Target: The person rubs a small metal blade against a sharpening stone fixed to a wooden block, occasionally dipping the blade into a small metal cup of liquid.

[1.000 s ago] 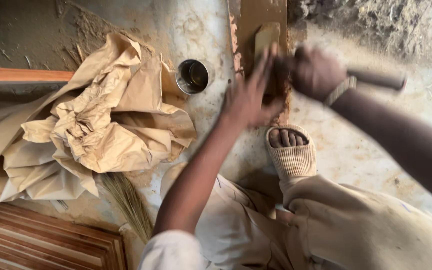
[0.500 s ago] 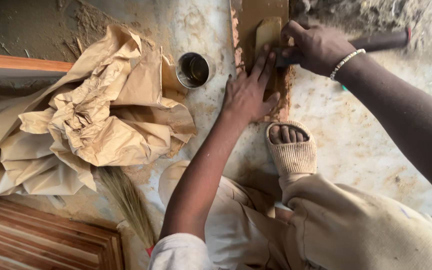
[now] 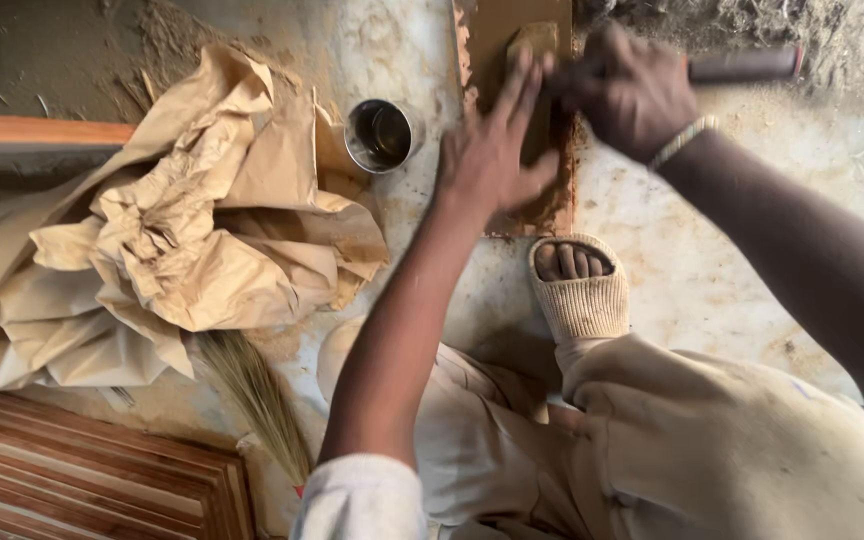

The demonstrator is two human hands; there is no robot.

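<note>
A brown wooden board [image 3: 492, 40] lies on the dusty floor at the top centre, with a small tan block [image 3: 534, 42] on it. My left hand [image 3: 492, 150] presses flat on the board and block, fingers spread. My right hand [image 3: 632, 90] is closed around a dark-handled tool [image 3: 747, 65] whose handle sticks out to the right; its working end is hidden under my hands. A bracelet sits on my right wrist.
A small metal cup [image 3: 382, 135] stands left of the board. Crumpled brown paper [image 3: 172, 230] covers the left side. A straw broom [image 3: 257, 400] lies below it, with ridged wooden panels [image 3: 82, 480] at the bottom left. My sandalled foot [image 3: 577, 285] rests below the board.
My right hand and the tool have moved up and left along the board. My left hand has stayed pressed on the block.
</note>
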